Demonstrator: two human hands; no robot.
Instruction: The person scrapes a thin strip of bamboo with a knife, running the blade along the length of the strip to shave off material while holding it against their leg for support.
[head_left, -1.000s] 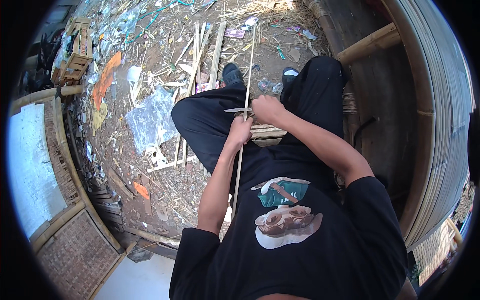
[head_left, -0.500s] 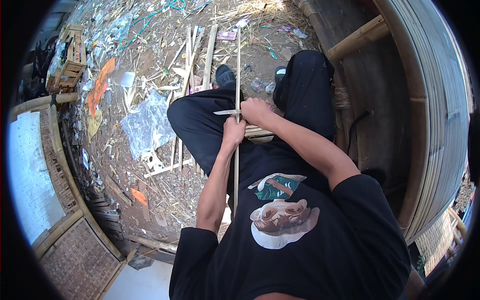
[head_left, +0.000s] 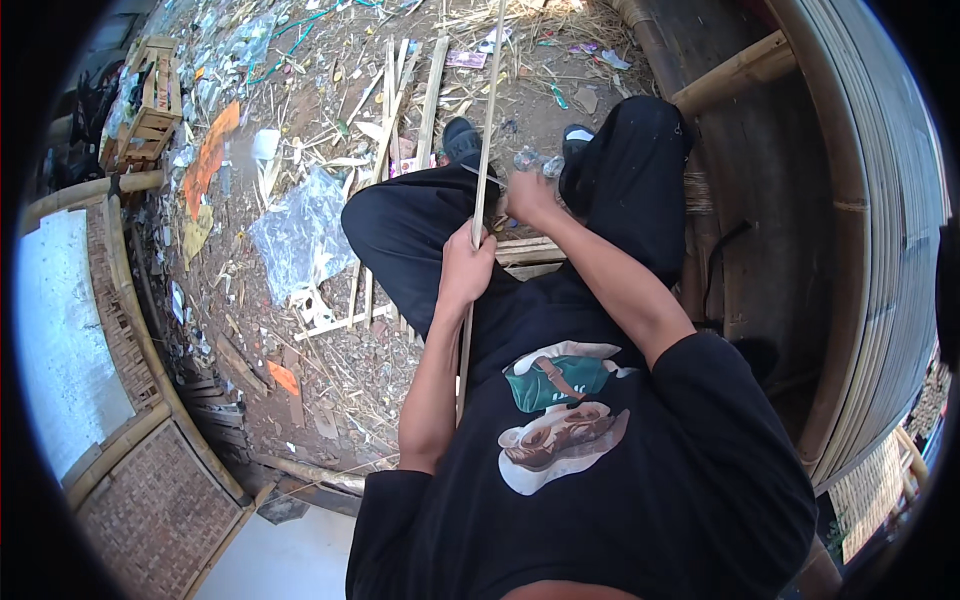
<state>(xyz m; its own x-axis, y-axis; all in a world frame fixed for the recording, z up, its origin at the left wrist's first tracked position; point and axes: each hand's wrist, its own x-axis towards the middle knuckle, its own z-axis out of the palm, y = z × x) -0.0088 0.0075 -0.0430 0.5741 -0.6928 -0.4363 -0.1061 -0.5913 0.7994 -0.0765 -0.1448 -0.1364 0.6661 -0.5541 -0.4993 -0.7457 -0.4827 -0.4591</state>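
My left hand [head_left: 468, 262] is closed round a long, thin bamboo strip [head_left: 488, 115] between my knees. The strip runs from far ahead, past my hand, back along my left forearm toward my body. To the right of the strip, my right hand [head_left: 527, 198] is closed on a knife, its handle hidden by my fingers. The knife's narrow blade [head_left: 493, 180] points left and crosses the strip, some way ahead of my left hand; whether it touches the strip I cannot tell.
Pale wood pieces [head_left: 530, 252] lie between my thighs. More bamboo strips [head_left: 431, 105] and a clear plastic sheet [head_left: 302, 235] lie on the littered ground. A wooden crate [head_left: 157, 105] stands at the far left. Bamboo framing [head_left: 845, 230] rises on my right.
My right hand has moved forward with the knife, away from my left hand, which stays closed on the strip. The strip now leans slightly to the right at its far end.
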